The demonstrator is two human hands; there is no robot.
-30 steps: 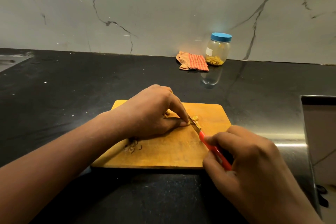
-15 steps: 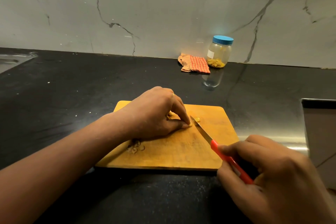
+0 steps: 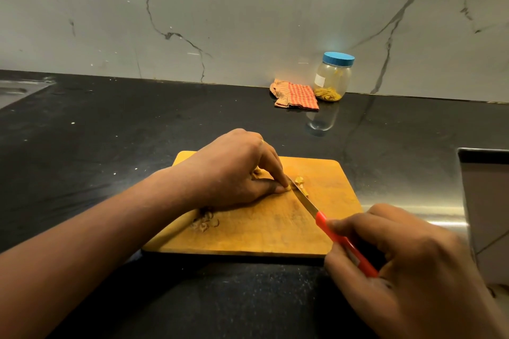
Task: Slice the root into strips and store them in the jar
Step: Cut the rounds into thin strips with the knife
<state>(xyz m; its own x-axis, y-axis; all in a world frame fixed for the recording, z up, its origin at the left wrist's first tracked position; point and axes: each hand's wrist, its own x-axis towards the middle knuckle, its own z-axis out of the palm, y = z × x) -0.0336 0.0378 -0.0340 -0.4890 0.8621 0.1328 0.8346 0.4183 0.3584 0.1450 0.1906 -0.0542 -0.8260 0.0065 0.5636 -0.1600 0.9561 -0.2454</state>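
Note:
On the wooden cutting board (image 3: 275, 237) my left hand (image 3: 234, 170) pinches a small piece of yellow root (image 3: 287, 188) between thumb and forefinger; most of the root is hidden under the fingers. My right hand (image 3: 407, 261) grips the red handle of a knife (image 3: 325, 224), whose blade lies right beside the left fingertips. A few cut yellow strips (image 3: 300, 184) lie just past the blade. Brownish peelings (image 3: 205, 221) sit near my left wrist. A clear jar (image 3: 332, 78) with a blue lid stands closed at the back wall, with yellow strips in its bottom.
A folded orange checked cloth (image 3: 296, 93) lies left of the jar. The board sits on a black stone counter (image 3: 110, 146). A steel edge with a drop (image 3: 484, 173) borders the right side, and a sink corner (image 3: 16, 89) shows far left.
The knife pulled back toward me half a second ago and now its blade is again against the root at my left fingertips. My left hand stayed in place.

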